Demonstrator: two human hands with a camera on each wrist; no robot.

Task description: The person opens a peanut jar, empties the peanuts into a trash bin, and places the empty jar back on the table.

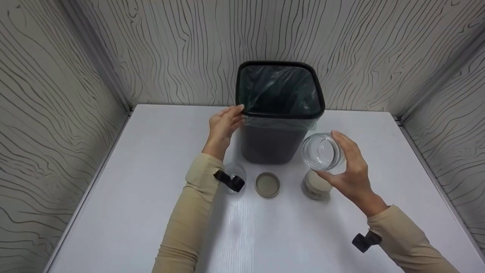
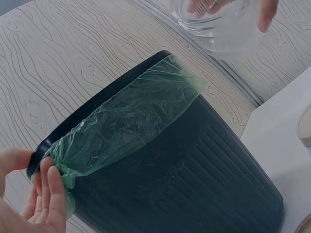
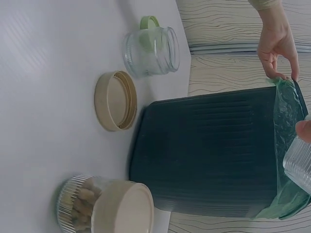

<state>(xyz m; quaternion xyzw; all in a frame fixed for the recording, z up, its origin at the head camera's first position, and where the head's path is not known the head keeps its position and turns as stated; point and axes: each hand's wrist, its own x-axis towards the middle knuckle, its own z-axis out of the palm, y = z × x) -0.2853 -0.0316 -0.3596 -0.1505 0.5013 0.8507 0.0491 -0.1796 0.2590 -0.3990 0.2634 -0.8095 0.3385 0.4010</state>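
A dark trash bin (image 1: 267, 144) stands upright at the back of the table, lined with a thin green plastic bag (image 2: 131, 116) folded over its rim. My left hand (image 1: 223, 125) pinches the bin's near left rim corner, thumb on one side and fingers against the bag. To the right of the bin, my right hand (image 1: 352, 172) grips a clear glass jar (image 1: 320, 151) between thumb and fingers, raised off the table. No contents show in that jar. Below it sits a lidded jar (image 3: 125, 208) with brownish pieces inside, partly hidden in the head view.
A loose beige lid (image 1: 267, 185) lies on the white table (image 1: 151, 151) in front of the bin. Left of it stands another clear jar (image 3: 153, 51), partly covered by my left wrist in the head view, beside a green ring-like item (image 3: 149, 22). Patterned walls enclose the table.
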